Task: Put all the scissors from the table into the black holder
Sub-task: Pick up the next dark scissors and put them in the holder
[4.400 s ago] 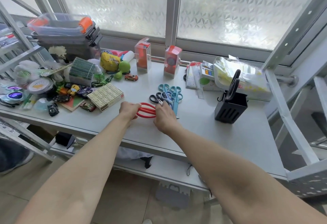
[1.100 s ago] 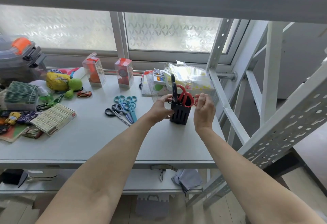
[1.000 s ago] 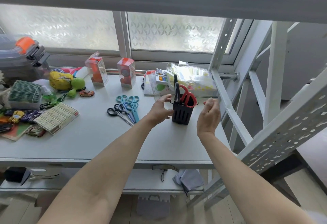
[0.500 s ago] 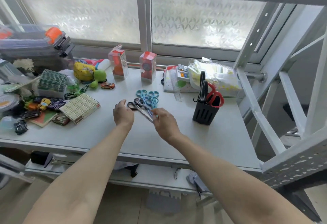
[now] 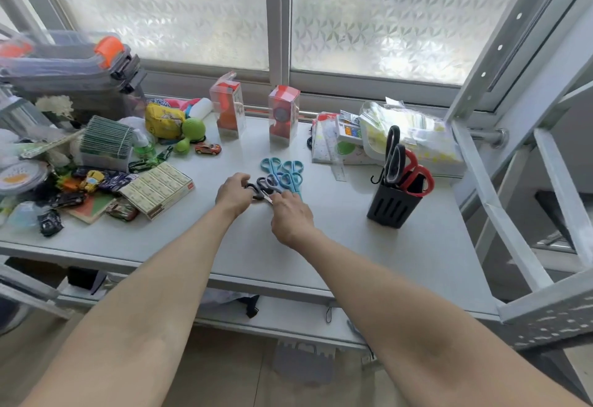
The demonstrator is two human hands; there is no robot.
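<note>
A pair of black-handled scissors (image 5: 265, 184) lies mid-table. My left hand (image 5: 232, 195) pinches its handles, and my right hand (image 5: 290, 215) holds its blade end. Just behind them lie blue-handled scissors (image 5: 283, 169) in a small heap. The black holder (image 5: 392, 207) stands to the right, apart from both hands. Upright in it are red-handled scissors (image 5: 417, 176) and tall black scissors (image 5: 393, 154).
Toy cars, a box of small packs (image 5: 158, 189) and other clutter fill the table's left. Two red boxes (image 5: 284, 114) stand at the back by the window. Plastic packets (image 5: 414, 141) lie behind the holder. A white metal frame (image 5: 500, 214) rises at the right edge.
The red scissors went into the holder and both hands let go. Both hands then swung left to the heap and now close on the black-handled scissors.
</note>
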